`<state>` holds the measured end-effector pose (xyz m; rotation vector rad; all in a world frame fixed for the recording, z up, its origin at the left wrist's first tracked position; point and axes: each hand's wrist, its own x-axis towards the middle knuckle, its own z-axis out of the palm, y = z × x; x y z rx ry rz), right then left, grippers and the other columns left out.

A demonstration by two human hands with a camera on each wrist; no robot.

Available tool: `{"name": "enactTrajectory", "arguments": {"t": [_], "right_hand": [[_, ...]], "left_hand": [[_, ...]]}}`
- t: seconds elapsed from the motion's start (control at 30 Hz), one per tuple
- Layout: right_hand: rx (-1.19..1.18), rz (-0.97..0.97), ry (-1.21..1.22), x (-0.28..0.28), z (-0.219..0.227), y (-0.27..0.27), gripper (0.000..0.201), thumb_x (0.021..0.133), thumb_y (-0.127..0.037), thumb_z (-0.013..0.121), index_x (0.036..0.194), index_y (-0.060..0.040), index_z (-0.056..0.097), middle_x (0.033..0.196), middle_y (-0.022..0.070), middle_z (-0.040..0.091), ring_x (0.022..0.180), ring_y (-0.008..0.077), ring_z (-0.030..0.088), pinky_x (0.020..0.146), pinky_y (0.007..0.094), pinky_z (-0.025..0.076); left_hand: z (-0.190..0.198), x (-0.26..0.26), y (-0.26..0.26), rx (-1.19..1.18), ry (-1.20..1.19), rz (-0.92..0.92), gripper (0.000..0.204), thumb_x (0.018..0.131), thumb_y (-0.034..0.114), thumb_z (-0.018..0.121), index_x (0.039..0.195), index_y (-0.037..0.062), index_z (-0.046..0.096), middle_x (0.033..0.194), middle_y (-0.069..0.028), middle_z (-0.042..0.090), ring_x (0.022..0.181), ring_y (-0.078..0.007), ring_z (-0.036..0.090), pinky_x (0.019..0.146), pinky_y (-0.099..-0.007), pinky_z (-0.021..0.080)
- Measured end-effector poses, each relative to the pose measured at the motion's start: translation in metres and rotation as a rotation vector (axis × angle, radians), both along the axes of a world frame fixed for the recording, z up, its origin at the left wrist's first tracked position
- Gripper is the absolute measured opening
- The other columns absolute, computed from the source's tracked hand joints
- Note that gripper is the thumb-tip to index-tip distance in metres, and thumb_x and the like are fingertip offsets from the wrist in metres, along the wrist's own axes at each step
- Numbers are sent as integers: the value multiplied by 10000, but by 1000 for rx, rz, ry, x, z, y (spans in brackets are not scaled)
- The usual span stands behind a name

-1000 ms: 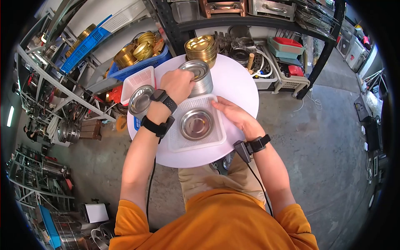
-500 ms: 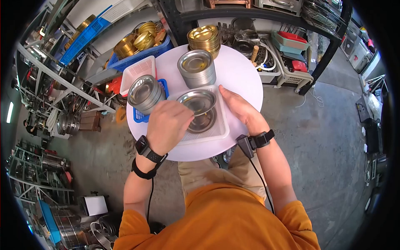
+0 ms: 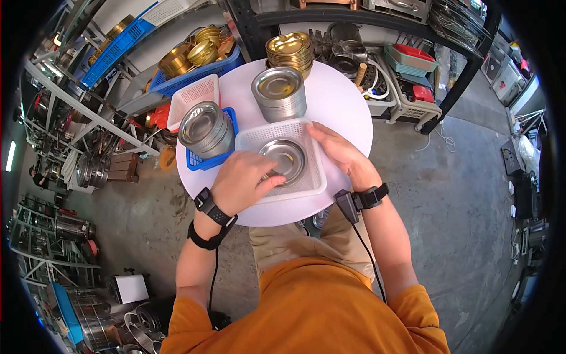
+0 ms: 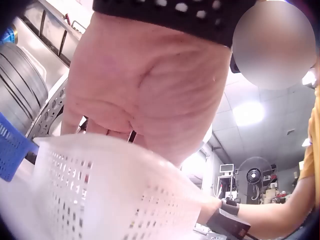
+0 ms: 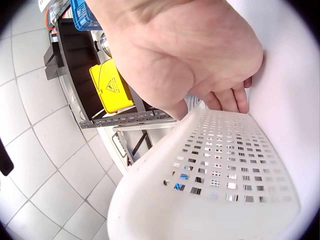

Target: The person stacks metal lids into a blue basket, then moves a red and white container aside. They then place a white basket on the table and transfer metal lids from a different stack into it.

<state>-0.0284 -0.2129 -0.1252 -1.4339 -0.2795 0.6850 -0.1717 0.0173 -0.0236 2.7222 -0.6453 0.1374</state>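
Note:
A white perforated basket (image 3: 315, 177) holds round metal plates (image 3: 286, 159), the top one lying face up. My left hand (image 3: 239, 183) reaches over the basket's left side, fingers and thumb apart at the top plate's rim; its fingertips are hidden behind the basket wall (image 4: 115, 185) in the left wrist view. My right hand (image 3: 348, 156) rests with extended fingers along the outside of the basket's right wall (image 5: 225, 155), near the far corner. Beyond the basket stands a tall stack of silver plates (image 3: 280, 103). Another silver stack (image 3: 206, 130) leans in a blue basket (image 3: 230, 159).
Gold bowls (image 3: 289, 50) are stacked at the far edge of the round table (image 3: 342, 100). A pink basket (image 3: 194, 88) sits at the far left. Shelving (image 3: 377, 23) with metalware and bins surrounds the table's far side.
My left hand went from the silver stack to the white basket, bringing a plate that now lies flat inside it. The right hand stays at the basket's side.

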Motion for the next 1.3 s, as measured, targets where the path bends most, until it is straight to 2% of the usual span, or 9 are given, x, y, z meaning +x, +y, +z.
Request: {"name": "enactTrajectory", "arguments": {"t": [0.23, 0.37, 0.47, 0.5, 0.57, 0.67, 0.8, 1.07, 1.3], "right_hand": [[86, 52, -11, 9, -16, 1, 917, 1100, -512, 600, 1658, 126, 251, 1722, 283, 323, 1636, 325, 253, 1323, 365, 204], [102, 15, 5, -1, -5, 1, 901, 1108, -497, 594, 1658, 126, 248, 1718, 276, 336, 1629, 314, 266, 1321, 361, 209], [73, -22, 5, -3, -1, 1, 897, 1111, -496, 590, 1660, 124, 244, 1716, 273, 341, 1626, 311, 273, 1319, 359, 213], [69, -17, 3, -5, 3, 1, 897, 1112, -496, 588, 1661, 123, 241, 1716, 271, 341, 1625, 311, 274, 1318, 358, 215], [63, -21, 3, -9, 12, -2, 899, 1111, -498, 588, 1663, 120, 237, 1717, 272, 338, 1627, 314, 271, 1319, 360, 216], [35, -32, 15, -14, 19, -3, 906, 1109, -503, 589, 1666, 116, 232, 1719, 275, 333, 1629, 319, 266, 1319, 364, 217], [-18, -34, 23, -14, 26, -4, 890, 1101, -473, 615, 1676, 93, 240, 1728, 251, 331, 1613, 299, 305, 1303, 344, 256], [55, -19, 38, -7, 10, -2, 888, 1097, -484, 621, 1672, 90, 262, 1720, 250, 349, 1601, 288, 328, 1301, 338, 259], [78, -35, 3, -12, 17, -3, 792, 1140, -514, 513, 1652, 67, 347, 1700, 224, 400, 1564, 271, 386, 1288, 334, 290]], "left_hand": [[39, 57, -4, 40, -196, -2, 361, 954, 304, 777, 1126, -12, 756, 1069, -197, 751, 1008, -418, 710, 893, -475, 561], [31, 103, -2, 147, -275, 39, 350, 961, 227, 748, 1213, -15, 726, 1169, -198, 738, 1078, -402, 700, 922, -479, 570], [15, 131, -1, 280, -204, 131, 177, 966, 140, 702, 1057, 12, 782, 1093, -170, 760, 1025, -387, 721, 893, -493, 578], [13, 133, -3, 284, -207, 124, 177, 966, 140, 702, 1057, 12, 782, 1093, -170, 760, 1025, -387, 721, 893, -493, 578], [9, 136, -4, 329, -219, 193, 148, 960, 145, 708, 988, 37, 805, 1013, -148, 771, 946, -378, 738, 845, -495, 587], [17, 130, -9, 300, -231, 208, 153, 956, 162, 719, 994, 50, 817, 966, -144, 773, 895, -374, 745, 813, -495, 591], [23, 129, -9, 298, -213, 218, 166, 948, 183, 739, 1024, 65, 829, 970, -151, 779, 905, -372, 748, 814, -489, 593], [28, 126, -7, 208, -218, 282, 198, 919, 216, 783, 1030, 59, 831, 1002, -145, 789, 923, -364, 750, 802, -462, 589], [48, 67, -15, 86, -365, 153, 133, 897, 133, 788, 990, 37, 797, 1020, -141, 785, 949, -361, 742, 805, -459, 566]]}}
